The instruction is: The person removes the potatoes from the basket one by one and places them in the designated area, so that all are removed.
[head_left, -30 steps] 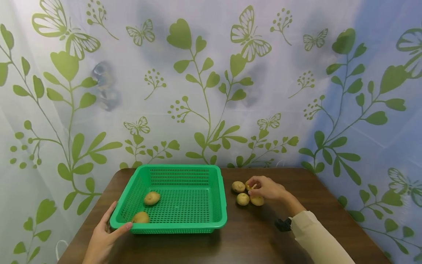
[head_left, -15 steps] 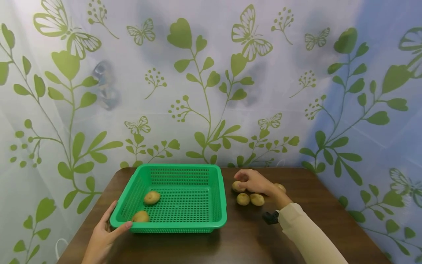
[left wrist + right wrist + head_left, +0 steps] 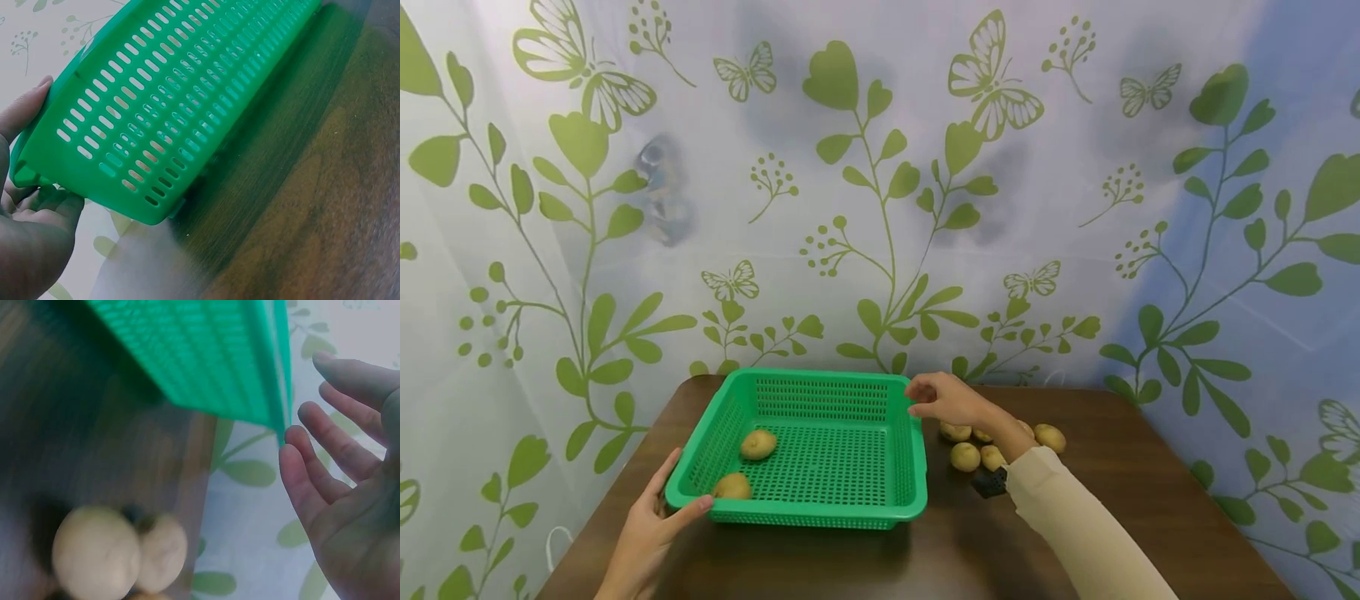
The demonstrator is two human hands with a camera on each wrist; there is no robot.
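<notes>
A green perforated basket [image 3: 820, 518] stands on a dark wooden table [image 3: 1120, 508] with two potatoes in it, one [image 3: 758, 444] near the left wall and one [image 3: 732, 486] in the near left corner. My left hand [image 3: 655, 521] grips the basket's near left corner, thumb on the rim [image 3: 25, 106] and fingers curled beneath. My right hand [image 3: 943, 400] hovers over the basket's far right corner; in the right wrist view its palm [image 3: 337, 487] is bare with fingers loosely extended beside the basket wall [image 3: 206, 356]. Several potatoes [image 3: 965, 457] lie on the table right of the basket.
A leaf-and-butterfly printed curtain [image 3: 880, 167] hangs close behind the table's far edge. One potato [image 3: 1049, 437] lies apart, further right. A black wrist device [image 3: 988, 482] sits at my right cuff. Two potatoes [image 3: 94, 553] show below my right hand.
My right hand left the potato cluster and moved left and up to the basket's far right corner. One potato now lies further right. The left hand kept its grip.
</notes>
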